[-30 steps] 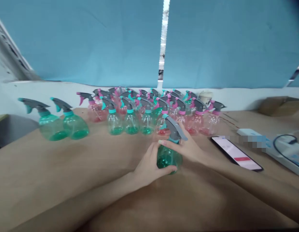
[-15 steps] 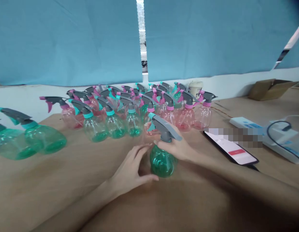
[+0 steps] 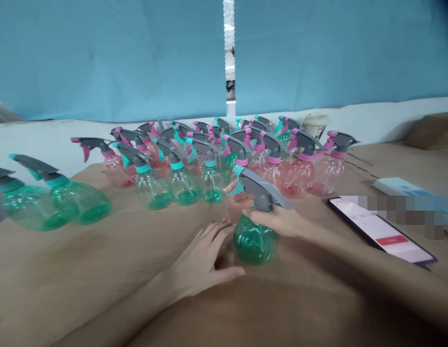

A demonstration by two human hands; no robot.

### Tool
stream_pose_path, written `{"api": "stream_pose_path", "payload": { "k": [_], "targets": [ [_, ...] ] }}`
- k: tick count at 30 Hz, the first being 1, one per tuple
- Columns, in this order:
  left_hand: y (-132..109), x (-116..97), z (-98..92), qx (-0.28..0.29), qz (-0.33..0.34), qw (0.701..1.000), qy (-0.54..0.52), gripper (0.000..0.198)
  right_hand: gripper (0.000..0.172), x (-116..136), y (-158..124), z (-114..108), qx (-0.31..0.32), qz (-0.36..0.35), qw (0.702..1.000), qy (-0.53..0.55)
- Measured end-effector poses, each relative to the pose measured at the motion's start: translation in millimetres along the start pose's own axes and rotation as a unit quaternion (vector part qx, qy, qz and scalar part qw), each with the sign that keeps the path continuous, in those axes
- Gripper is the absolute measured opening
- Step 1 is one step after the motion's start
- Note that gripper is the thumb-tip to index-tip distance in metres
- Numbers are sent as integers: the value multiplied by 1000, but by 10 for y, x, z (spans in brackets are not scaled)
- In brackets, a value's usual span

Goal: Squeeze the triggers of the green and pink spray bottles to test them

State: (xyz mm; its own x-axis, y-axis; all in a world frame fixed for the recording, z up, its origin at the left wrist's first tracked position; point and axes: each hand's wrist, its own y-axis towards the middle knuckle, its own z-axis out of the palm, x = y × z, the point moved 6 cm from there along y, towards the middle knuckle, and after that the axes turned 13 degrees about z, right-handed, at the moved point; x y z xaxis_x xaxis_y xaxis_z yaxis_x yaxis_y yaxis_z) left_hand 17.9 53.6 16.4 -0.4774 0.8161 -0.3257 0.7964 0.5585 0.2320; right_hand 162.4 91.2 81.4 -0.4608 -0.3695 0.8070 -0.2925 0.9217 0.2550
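Blue cloth (image 3: pixel 118 58) hangs across the bkgd above a white ledge (image 3: pixel 46 140), w/ a brown counter (image 3: pixel 101 274) below. Head view, the only one: a green spray bottle (image 3: pixel 255 243) is upright at front, just R of centre, its teal nozzle pointing L. R hand (image 3: pixel 276 220) has its grip closed round the neck, thumb in front just under the collar, other fingers behind on the trigger side. L hand (image 3: pixel 195 262) is just beside the bottle, grip spread, thumb well off the fingers, pinching nothing.

Handling, my guess: light, thin plastic, semi-stiff, not v. fragile; the round body is prob. slippery, esp. if wet. Best hold = neck below the collar, w/ a 2nd palm on the belly; fingers off the trigger.

Behind stand other spray bottles (image 3: pixel 186 185), pink & green, plus two green ones (image 3: pixel 81 205) at far L. On the R: phone (image 3: pixel 383 231), white power strip (image 3: pixel 408 187), paper cup (image 3: pixel 315 126) & cardboard box (image 3: pixel 435 131).

Hard to tell: whether the base touches the counter, or L fingertips do. R fingers partly hidden by the neck; back-row bottles overlap, no exact count. Box cut off at R edge; phone top & strip partly pixelated. Liquid lvl in the held bottle unclear.
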Motion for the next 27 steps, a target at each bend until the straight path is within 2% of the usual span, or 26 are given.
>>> {"api": "stream_pose_path", "payload": {
  "k": [3,11,18,24,27],
  "targets": [
    [-10,5,18,1,-2,1000,7,70,36,5,-10,-19,20,7,999,47],
    [4,-1,21,14,10,1000,9,62,14,132,-38,-40,32,-2,998,51],
    [14,7,24,8,9,1000,9,53,14,22,-41,-3,34,8,999,32],
    [1,22,38,-2,8,1000,6,54,39,-61,-37,15,15,37,999,14],
    [3,19,41,0,10,1000,9,53,36,-29,-17,-3,5,28,1000,-2]
  ]
}}
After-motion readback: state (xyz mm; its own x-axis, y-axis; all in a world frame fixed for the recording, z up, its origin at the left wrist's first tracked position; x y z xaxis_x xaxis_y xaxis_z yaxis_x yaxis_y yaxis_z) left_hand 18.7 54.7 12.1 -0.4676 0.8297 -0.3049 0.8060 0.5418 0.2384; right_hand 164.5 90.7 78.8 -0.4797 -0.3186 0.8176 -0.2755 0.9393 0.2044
